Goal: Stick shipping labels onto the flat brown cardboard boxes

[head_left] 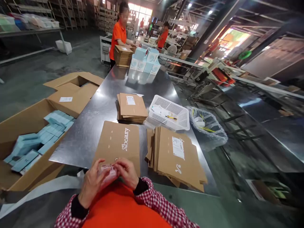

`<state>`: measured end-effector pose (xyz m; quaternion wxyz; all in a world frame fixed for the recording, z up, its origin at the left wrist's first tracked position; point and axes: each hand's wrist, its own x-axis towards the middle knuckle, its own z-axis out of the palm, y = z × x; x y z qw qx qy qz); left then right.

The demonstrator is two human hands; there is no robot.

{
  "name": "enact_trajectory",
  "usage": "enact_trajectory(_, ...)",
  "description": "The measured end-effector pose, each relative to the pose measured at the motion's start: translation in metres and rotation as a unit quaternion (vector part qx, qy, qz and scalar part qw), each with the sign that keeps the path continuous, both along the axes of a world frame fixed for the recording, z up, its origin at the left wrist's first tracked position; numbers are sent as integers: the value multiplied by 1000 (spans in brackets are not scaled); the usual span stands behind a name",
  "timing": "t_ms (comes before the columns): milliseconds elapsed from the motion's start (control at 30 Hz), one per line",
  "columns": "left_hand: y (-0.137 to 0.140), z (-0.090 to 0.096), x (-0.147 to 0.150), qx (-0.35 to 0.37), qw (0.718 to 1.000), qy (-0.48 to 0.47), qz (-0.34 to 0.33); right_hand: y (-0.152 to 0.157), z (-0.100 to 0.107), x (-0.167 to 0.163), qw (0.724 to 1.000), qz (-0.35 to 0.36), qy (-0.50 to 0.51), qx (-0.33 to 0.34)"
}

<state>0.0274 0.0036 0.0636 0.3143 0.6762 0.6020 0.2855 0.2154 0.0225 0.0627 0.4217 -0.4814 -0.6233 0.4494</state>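
My left hand [92,182] is closed around a small clear-and-pink printed item [109,172]; its exact kind cannot be made out. At the item's upper right edge, the fingers of my right hand [127,172] are pinched together on it. Just beyond both hands a flat brown cardboard mailer [118,142] printed "beauty" lies at the table's near edge. To the right of it leans a fanned stack of brown mailers [175,158], the top one bearing a white label [178,148].
Farther up the metal table [87,126] are another mailer stack [133,106], a white perforated basket [168,110] with a yellow pen, and light-blue boxes [144,61]. An open carton [35,152] of blue boxes stands left, a lined bin [206,126] right. A co-worker [118,34] stands at the far end.
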Motion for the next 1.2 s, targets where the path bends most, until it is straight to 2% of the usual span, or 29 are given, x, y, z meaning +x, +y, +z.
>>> enact_trajectory(67,4,-19,-12,36,998,33,-46,30,-3,8,997,-74,-1,-3)
enact_trajectory(167,6,-45,-31,105,983,83,-125,92,-9,30,978,-207,4,-11)
enact_trajectory(200,7,-52,-35,126,977,97,-141,112,-12,36,976,-216,-2,-17)
enact_trajectory(267,7,-63,-39,150,972,95,-155,142,-20,42,982,-178,-51,-32)
enact_trajectory(367,9,-74,-35,159,972,49,-166,161,-31,38,977,-111,-176,-42)
enact_trajectory(533,15,-86,-30,130,978,1,-163,155,-30,29,939,-80,-335,-13)
enact_trajectory(667,18,-90,-33,149,975,-14,-165,137,-29,11,886,-160,-435,1)
enact_trajectory(700,18,-91,-34,157,973,-13,-167,133,-32,3,877,-154,-454,20)
enact_trajectory(767,18,-91,-35,161,972,-6,-169,130,-40,-11,875,-88,-471,65)
enact_trajectory(833,18,-92,-36,158,973,-2,-169,133,-47,-10,877,-37,-473,72)
enact_trajectory(867,18,-93,-37,158,974,-1,-164,135,-49,-2,878,-54,-473,48)
enact_trajectory(933,18,-96,-38,165,978,5,-126,137,-50,26,875,-159,-456,-30)
enact_trajectory(1000,17,-100,-39,171,983,17,-68,130,-51,58,868,-256,-416,-93)
enact_trajectory(1033,15,-102,-39,163,985,21,-48,121,-52,70,868,-280,-396,-109)
enact_trajectory(1100,11,-103,-36,129,991,18,-24,100,-56,82,879,-278,-371,-114)
enact_trajectory(1200,1,-98,-26,67,998,-5,15,74,-61,79,897,-259,-343,-98)
